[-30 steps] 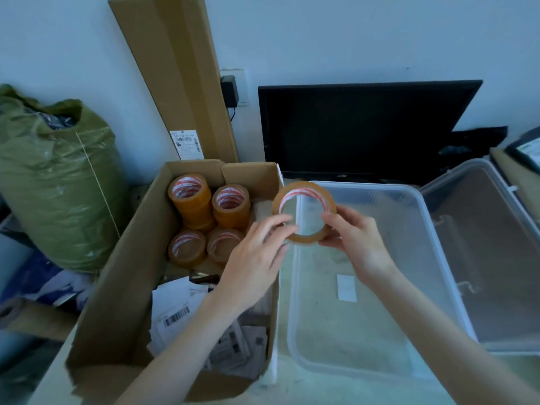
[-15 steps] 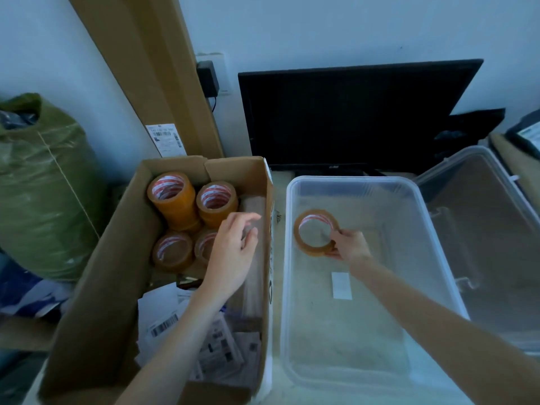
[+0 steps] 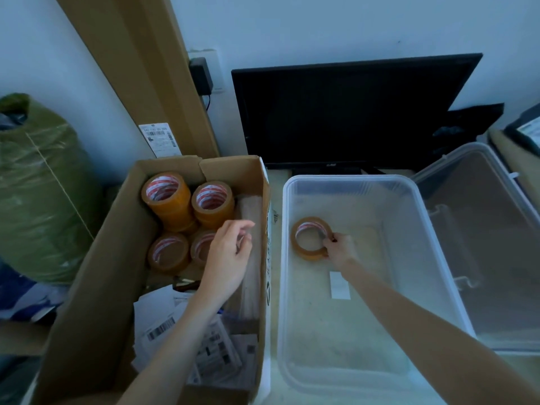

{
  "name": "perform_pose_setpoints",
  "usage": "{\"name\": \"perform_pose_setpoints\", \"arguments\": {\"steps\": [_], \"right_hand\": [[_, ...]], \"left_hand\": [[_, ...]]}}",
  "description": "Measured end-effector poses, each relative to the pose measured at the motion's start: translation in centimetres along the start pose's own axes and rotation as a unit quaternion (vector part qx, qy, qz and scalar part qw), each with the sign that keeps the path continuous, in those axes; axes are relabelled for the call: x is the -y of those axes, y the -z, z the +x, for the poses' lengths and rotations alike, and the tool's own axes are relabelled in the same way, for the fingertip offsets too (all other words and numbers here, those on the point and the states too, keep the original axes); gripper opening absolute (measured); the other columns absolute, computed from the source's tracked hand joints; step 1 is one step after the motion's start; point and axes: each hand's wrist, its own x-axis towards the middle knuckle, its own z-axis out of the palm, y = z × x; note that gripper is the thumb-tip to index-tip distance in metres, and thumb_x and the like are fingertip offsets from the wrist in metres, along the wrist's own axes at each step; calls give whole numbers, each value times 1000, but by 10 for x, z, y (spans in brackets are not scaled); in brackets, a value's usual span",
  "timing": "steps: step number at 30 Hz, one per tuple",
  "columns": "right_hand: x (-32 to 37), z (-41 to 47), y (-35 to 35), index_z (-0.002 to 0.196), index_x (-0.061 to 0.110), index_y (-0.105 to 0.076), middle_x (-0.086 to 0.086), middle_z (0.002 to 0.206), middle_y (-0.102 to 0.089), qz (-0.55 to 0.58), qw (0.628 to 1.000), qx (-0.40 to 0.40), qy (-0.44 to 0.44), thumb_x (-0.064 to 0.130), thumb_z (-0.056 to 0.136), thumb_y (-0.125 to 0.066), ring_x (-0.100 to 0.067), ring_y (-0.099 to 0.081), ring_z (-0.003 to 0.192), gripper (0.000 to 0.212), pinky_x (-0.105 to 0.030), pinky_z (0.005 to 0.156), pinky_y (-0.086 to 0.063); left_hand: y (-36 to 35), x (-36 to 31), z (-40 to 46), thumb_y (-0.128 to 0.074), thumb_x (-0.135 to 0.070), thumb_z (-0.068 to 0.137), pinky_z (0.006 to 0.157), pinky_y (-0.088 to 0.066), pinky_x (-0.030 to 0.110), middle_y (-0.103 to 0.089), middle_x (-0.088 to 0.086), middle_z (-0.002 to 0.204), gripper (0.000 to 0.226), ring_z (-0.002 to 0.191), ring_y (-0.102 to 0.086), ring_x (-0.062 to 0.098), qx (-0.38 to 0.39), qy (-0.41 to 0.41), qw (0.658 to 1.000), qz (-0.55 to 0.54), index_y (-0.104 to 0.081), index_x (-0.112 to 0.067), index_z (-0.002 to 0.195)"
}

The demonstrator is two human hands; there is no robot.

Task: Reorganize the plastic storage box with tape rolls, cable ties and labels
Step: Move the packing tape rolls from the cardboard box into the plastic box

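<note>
A clear plastic storage box [image 3: 432, 238] sits in the middle of the table. Inside it, near its far left wall, my right hand [image 3: 340, 249] pinches a brown tape roll [image 3: 304, 247] low over the box floor. A white label [image 3: 339, 285] lies on the box floor behind that hand. To the left stands an open cardboard box [image 3: 96, 282] holding several brown tape rolls [image 3: 169, 197] at its far end and printed labels [image 3: 163, 325] nearer me. My left hand [image 3: 228, 255] hovers over the rolls inside the cardboard box, fingers loosely curled, holding nothing.
The storage box's clear lid [image 3: 482, 244] lies to the right. A black monitor [image 3: 344, 112] stands against the wall behind. A tall cardboard carton [image 3: 140, 68] leans on the wall, and a green sack [image 3: 38, 194] sits at far left.
My right hand has lowered the tape roll from above the box rim down into the plastic box. My left hand let go of the roll and moved back over the cardboard box.
</note>
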Motion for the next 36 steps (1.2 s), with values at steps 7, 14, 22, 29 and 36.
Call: {"name": "perform_pose_setpoints", "arguments": {"steps": [7,14,22,29,36], "right_hand": [[17,-22,23,98,12,-67,-10,91,-64,-43,995,52,79,-8,83,-53,-26,-60,92,28,-33,78,-44],[71,-79,51,113,7,-66,-6,106,-69,-35,975,7,220,1,90,-52,-13,-61,96,28,-15,85,-40],[112,-125,50,91,22,-64,2,84,-69,96,955,76,270,-1,90,-55,-18,-68,89,25,-33,76,-56],[115,-137,41,90,18,-66,-2,83,-70,138,951,114,252,-6,89,-52,-14,-68,81,28,-29,85,-53],[112,-135,39,92,12,-67,-4,82,-70,154,956,118,222,-6,90,-51,-10,-67,76,23,-37,82,-52]], "left_hand": [[-4,-4,0,-52,-11,94,90,-49,27,-55,-10,107,27,102,-54,6,3,-16,1000,8,-57,-22,117],[9,17,22,-49,-18,96,91,-45,26,-52,-5,119,26,112,-49,10,-2,-20,996,82,-55,-20,122],[28,60,81,-46,-21,98,101,-42,43,-40,7,147,45,130,-41,30,44,95,966,235,-39,-16,143],[19,88,101,-46,-16,99,101,-44,43,-34,13,149,45,126,-47,34,163,133,938,274,-38,-12,143],[19,91,94,-47,1,94,93,-52,40,-48,9,137,39,117,-59,21,101,105,963,226,-51,-13,131]]}}
